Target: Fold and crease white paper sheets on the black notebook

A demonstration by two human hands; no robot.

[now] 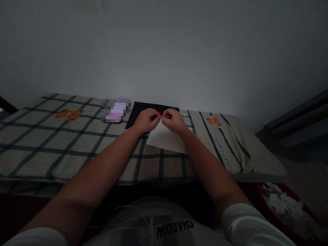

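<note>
A white sheet of paper [166, 138] hangs at a slant from my fingers, its lower edge over the checked cloth. My left hand [148, 120] pinches its top edge between thumb and fingertips. Close beside it, my right hand [174, 119] pinches the same edge, the two sets of fingertips nearly touching. Behind and below the hands lies a black flat sheet or folder [142, 108], with small white marks at its far right corner. Fingers and paper hide part of it.
The table bears a checked cloth [102, 145] with orange bear prints. A phone [116, 111] with a lit, blurred screen lies left of the black sheet. A pale wall [164, 51] rises directly behind. At lower right, a red bin [266, 201] holds crumpled white paper.
</note>
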